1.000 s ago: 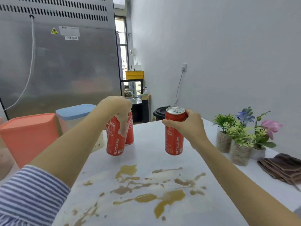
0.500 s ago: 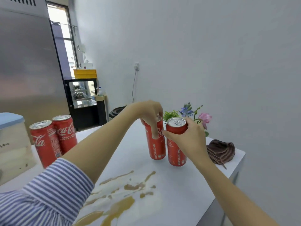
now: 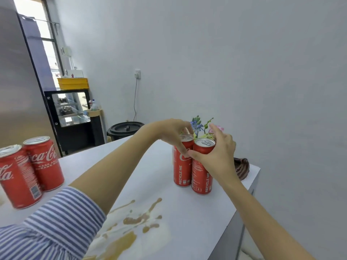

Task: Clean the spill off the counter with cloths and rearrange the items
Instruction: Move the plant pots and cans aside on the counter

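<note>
Spill point(image 3: 129, 225): brown liquid, splashed and pooled on the near part of the white counter point(image 3: 187, 218); not yet wiped.
Slim can, left of pair point(image 3: 181, 166): upright on the counter, far right area, beyond the spill; judged set there to clear the wet patch.
Slim can, right of pair point(image 3: 202, 171): upright, touching or just beside the first; the tight pairing keeps the group compact.
Left hand point(image 3: 169, 133): reaches over the left slim can from above, fingers curled round its rim and upper wall, thumb at the front.
Right hand point(image 3: 218, 156): wraps the upper body of the right slim can from the right side, thumb across the front; forefinger raised off the can. Both holds look like steadying as the cans are stood down.
Cloth point(image 3: 242, 167): dark brown, bunched at the far right edge of the counter, behind the right wrist; untouched, within reach for wiping.
Flowers point(image 3: 198, 126): blue, pink and green, behind the pair, mostly hidden.
Wide cans point(image 3: 30, 169): two, upright, side by side at the left, well apart from the spill.
Stage, as judged: clearing items aside before wiping.
</note>
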The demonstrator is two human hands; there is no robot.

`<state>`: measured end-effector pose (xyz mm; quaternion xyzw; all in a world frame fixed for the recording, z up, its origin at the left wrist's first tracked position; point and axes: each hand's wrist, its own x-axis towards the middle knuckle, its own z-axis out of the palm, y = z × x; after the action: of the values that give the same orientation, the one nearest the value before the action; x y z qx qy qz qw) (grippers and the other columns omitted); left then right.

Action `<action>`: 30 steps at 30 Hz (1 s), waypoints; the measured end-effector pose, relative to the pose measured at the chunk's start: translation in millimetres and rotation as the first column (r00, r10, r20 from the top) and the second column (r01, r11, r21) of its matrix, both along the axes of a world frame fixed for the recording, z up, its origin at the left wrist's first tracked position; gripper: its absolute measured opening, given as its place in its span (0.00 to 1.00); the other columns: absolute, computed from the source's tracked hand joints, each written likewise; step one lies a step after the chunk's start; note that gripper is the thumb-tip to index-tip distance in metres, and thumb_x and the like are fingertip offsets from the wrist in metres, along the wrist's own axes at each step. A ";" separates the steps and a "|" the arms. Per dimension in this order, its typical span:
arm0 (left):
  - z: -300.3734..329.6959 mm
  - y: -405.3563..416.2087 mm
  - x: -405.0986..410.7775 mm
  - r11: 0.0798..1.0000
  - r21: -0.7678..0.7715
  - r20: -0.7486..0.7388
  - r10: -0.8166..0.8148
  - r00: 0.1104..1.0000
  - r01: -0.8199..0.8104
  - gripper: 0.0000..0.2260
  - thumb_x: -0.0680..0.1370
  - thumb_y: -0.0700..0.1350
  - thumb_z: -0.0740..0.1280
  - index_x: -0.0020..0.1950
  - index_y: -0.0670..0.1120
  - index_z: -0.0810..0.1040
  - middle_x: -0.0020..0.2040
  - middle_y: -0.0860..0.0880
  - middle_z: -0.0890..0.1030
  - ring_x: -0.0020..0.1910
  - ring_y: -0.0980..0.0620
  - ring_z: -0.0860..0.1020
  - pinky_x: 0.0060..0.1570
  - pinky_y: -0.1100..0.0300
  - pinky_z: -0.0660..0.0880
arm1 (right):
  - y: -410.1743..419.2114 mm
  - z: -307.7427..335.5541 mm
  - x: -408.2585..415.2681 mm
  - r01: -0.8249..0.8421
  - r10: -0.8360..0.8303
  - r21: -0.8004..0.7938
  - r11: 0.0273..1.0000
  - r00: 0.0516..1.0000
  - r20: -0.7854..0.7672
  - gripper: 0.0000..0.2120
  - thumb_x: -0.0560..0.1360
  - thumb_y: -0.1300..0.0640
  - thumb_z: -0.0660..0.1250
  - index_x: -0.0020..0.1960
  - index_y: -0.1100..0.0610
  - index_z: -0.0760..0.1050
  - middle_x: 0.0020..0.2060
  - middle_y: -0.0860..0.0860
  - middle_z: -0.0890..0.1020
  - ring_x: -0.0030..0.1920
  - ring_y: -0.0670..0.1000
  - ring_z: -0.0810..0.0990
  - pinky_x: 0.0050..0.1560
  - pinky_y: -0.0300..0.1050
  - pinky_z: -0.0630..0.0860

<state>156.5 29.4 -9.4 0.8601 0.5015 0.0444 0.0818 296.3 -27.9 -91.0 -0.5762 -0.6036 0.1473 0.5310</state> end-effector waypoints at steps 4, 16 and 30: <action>20.6 -7.9 -34.8 0.991 -0.059 0.031 0.125 0.992 -0.123 0.38 0.65 0.52 0.77 0.70 0.56 0.62 0.69 0.53 0.68 0.66 0.50 0.70 0.63 0.54 0.69 | -5.3 27.2 -15.8 -0.006 0.002 0.171 0.985 1.000 0.029 0.38 0.66 0.49 0.75 0.71 0.46 0.62 0.60 0.51 0.67 0.62 0.48 0.63 0.65 0.48 0.66; 35.6 -98.8 -252.4 0.673 0.217 0.256 0.660 0.706 -0.707 0.19 0.76 0.47 0.66 0.66 0.46 0.70 0.60 0.46 0.78 0.53 0.49 0.75 0.52 0.58 0.71 | 6.6 57.8 -218.9 -0.536 0.496 0.079 0.841 0.820 0.286 0.24 0.74 0.51 0.67 0.69 0.53 0.67 0.62 0.56 0.70 0.65 0.55 0.64 0.63 0.44 0.62; -42.3 -106.3 -312.4 0.597 0.084 0.273 0.756 0.595 -0.798 0.27 0.67 0.55 0.75 0.52 0.48 0.60 0.45 0.50 0.78 0.37 0.58 0.75 0.28 0.66 0.68 | 37.2 13.2 -352.9 -0.705 0.723 -0.175 0.688 0.644 0.249 0.17 0.74 0.58 0.67 0.59 0.48 0.66 0.63 0.55 0.67 0.58 0.56 0.73 0.57 0.48 0.73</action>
<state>-155.9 -76.9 -51.7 0.5473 0.8086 0.2150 0.0205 -56.7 9.3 -77.9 -0.3230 -0.8495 0.2744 0.3142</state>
